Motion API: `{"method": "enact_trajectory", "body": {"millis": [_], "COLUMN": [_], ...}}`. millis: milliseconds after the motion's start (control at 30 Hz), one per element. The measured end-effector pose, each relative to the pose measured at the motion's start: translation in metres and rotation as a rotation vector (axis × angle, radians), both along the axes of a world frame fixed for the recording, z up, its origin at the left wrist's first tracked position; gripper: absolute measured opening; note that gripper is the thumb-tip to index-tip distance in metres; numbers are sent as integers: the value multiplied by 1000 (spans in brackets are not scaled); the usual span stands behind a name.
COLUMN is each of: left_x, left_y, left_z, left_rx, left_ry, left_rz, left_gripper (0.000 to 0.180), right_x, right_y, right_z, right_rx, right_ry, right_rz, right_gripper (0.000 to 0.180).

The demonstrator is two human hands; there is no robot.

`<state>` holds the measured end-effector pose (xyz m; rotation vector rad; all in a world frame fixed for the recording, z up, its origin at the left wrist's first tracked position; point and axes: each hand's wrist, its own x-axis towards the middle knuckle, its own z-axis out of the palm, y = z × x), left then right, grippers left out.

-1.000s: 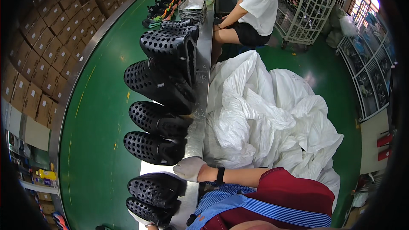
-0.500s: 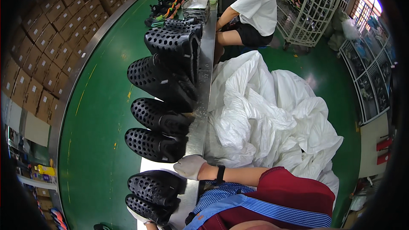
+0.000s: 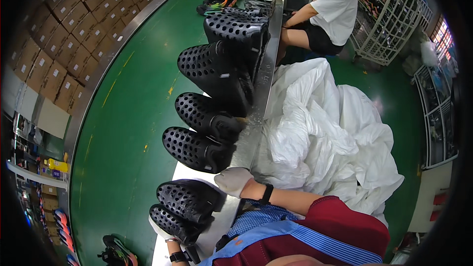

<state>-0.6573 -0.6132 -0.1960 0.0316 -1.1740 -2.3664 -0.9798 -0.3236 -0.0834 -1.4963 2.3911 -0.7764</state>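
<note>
Two black perforated clogs lie side by side on the near end of a metal bench, toes toward the left. Along the outer side of the nearer clog is my white-gloved left hand; its fingers are hidden by the shoe. My right hand, also gloved in white, is curled closed by the heel of another black clog. Whatever lies under those fingers is out of sight. Beyond, a further clog and several larger dark perforated shoes stand in a row along the bench.
A heap of white plastic sheeting fills the floor right of the bench. Further off, a person in a white shirt sits beside it. Stacked cartons line the left behind a green surface. A wire cage trolley stands far right.
The whole scene has shifted rightward in the picture as my head moved. More of my left wrist, with its dark band, now shows. Both hands stay beside the same clogs.
</note>
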Motion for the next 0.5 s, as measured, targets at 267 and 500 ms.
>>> {"method": "enact_trajectory", "body": {"millis": [267, 500], "left_x": [20, 16], "left_y": [-16, -23], "left_z": [-25, -43], "left_rx": [-48, -13], "left_ry": [-75, -191], "left_rz": [64, 175], "left_gripper": [61, 60], "right_x": [4, -3], "right_y": [-1, 3], "right_z": [-2, -3], "right_rx": [-71, 49], "right_ry": [-31, -48], "right_rz": [-51, -39], "right_gripper": [26, 28]}}
